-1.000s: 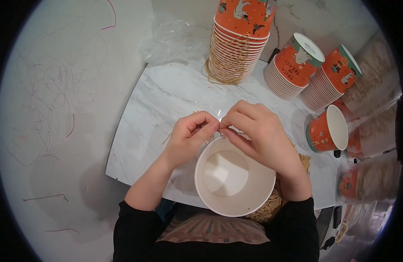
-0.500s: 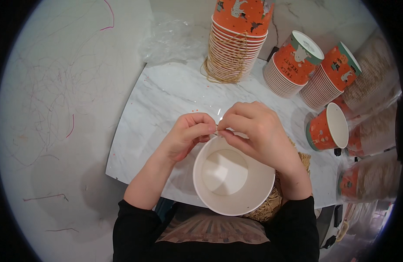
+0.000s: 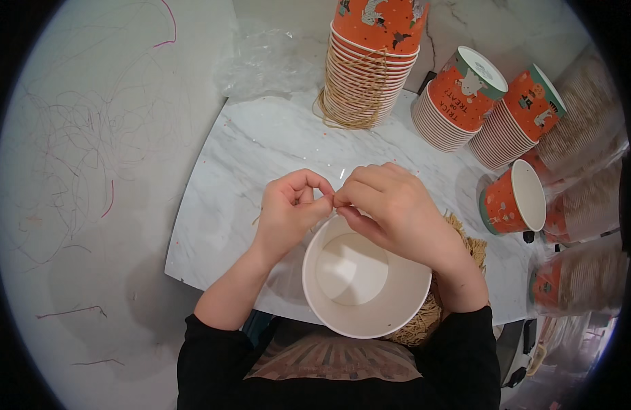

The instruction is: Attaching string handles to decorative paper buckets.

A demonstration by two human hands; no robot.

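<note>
A wide paper tub (image 3: 405, 290) stands near the table's front edge, its mouth and white inside facing me. At its far rim the fingertips of both hands meet in a pinch. My left hand (image 3: 291, 212) is closed, and a bit of thin tan cord (image 3: 256, 220) sticks out beside its outer edge. My right hand (image 3: 390, 208), also closed, reaches over the rim; its fingertips press together at the same spot, where the cord is mostly hidden. Under my right forearm, beside the tub, lies a bundle of tan cords (image 3: 418, 328).
A tall stack of orange paper tubs (image 3: 370, 78) draped with cord stands at the back. Two shorter stacks (image 3: 459, 99) (image 3: 520, 119) and a single tub (image 3: 510, 201) are to the right, beside plastic-wrapped stacks (image 3: 588, 205). Clear plastic film (image 3: 267, 65) lies at the back left.
My left hand has turned and shifted slightly left, and a cord end now shows beside it. My right fingertips have moved slightly left, closer to the left ones. The tub has stayed put.
</note>
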